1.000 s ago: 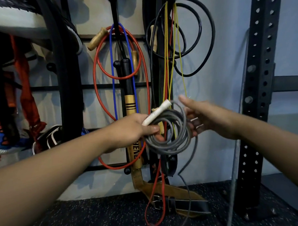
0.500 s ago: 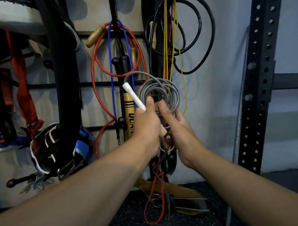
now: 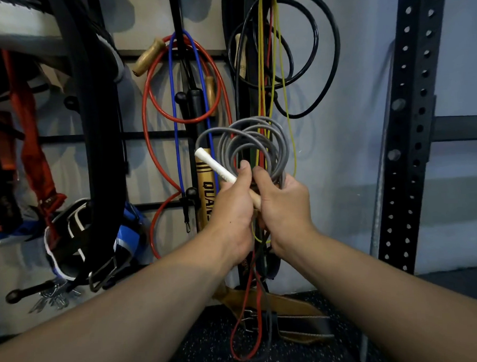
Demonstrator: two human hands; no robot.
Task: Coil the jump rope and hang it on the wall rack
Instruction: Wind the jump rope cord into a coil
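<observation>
Against the pale wall in front of the person, the black metal wall rack of bars and knobbed pegs (image 3: 190,192) carries a crowd of gear: a tall black perforated steel upright (image 3: 409,124) stands to the right, a long red rubber tube (image 3: 147,130) loops beside a blue cord, and a glossy black cable (image 3: 332,45) hangs in rings from an upper peg. Lower and nearer, the left hand (image 3: 230,211) is closed around the white ribbed handle (image 3: 213,165) of the grey plastic-coated jump rope (image 3: 255,144), the handle slanting up and left out of the fist. The right hand (image 3: 283,203) is closed just beside it, pinching the bottom of the coil, where a tan second handle seems to sit between the two hands. The grey loops rise above both thumbs, in front of the hanging yellow and red bands. Judging by its look, the rope is light and springy, with a slick coating, so the rings will likely want to spread; the safest hold is where all turns cross, at the bottom, leaving the top of the coil free to slip over a peg
</observation>
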